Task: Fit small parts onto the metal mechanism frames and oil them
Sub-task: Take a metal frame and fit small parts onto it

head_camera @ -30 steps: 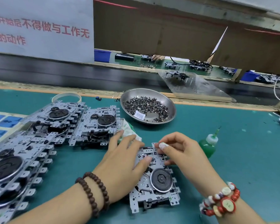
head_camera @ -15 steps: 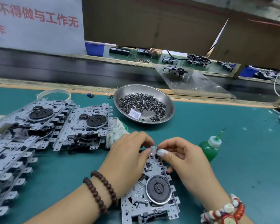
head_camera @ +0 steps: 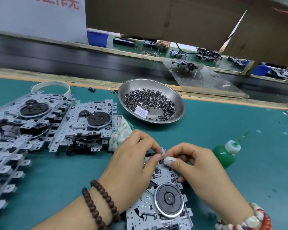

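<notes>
Pinching at the far edge of one metal frame (head_camera: 158,206) lying on the green mat (head_camera: 223,123), left hand (head_camera: 131,165) and right hand (head_camera: 198,170) fingertips meet, oil bottle (head_camera: 226,153) just right, dish of small parts (head_camera: 150,100) beyond, stacked frames (head_camera: 40,123) left.

Bright, even overhead light fills the bench, and soft, short shadows fall beneath the metal dish (head_camera: 150,100), whose rim and inner wall carry a pale glare. Left of the dish the stacked frames (head_camera: 15,130) smear and bend with wide-angle distortion, while behind it the far bench looks soft and dimmer.
</notes>
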{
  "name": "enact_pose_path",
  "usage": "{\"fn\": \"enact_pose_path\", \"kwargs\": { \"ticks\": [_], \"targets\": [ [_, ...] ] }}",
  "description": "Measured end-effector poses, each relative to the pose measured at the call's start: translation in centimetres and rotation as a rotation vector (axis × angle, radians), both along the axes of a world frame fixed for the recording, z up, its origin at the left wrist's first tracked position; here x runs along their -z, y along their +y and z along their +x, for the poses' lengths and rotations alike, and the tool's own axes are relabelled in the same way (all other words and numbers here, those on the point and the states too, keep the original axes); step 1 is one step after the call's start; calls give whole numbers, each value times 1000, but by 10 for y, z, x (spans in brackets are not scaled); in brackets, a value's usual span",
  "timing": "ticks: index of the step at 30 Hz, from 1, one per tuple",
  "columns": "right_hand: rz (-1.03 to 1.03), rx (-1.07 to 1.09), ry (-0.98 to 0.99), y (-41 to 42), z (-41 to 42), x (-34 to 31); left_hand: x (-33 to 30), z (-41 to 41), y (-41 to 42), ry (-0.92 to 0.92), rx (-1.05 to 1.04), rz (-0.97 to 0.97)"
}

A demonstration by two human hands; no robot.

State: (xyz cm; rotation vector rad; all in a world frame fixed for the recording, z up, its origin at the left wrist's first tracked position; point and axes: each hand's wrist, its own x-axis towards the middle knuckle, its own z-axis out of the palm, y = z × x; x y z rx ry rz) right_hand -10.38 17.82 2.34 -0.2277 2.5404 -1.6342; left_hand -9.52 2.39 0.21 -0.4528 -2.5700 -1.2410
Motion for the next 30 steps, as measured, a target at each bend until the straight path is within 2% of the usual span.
{"fn": "enact_pose_path", "kwargs": {
  "ticks": [7, 15, 22, 26, 30],
  "targets": [
    [74, -6, 42, -2, 0, -1, -1, 1, -1, -32, 16, -8],
    [-20, 44, -37, -2, 0, 1, 0, -1, -2, -117, -6, 14],
    [-50, 69, -10, 0, 4, 6, -2, -2, 1, -125, -23, 25],
    [-175, 57, -108, -1, 9, 11, -1, -2, 0, -127, -28, 52],
    [-216, 101, -129, -5, 11, 13, -1, -2, 0, -120, -21, 72]
  ]
}}
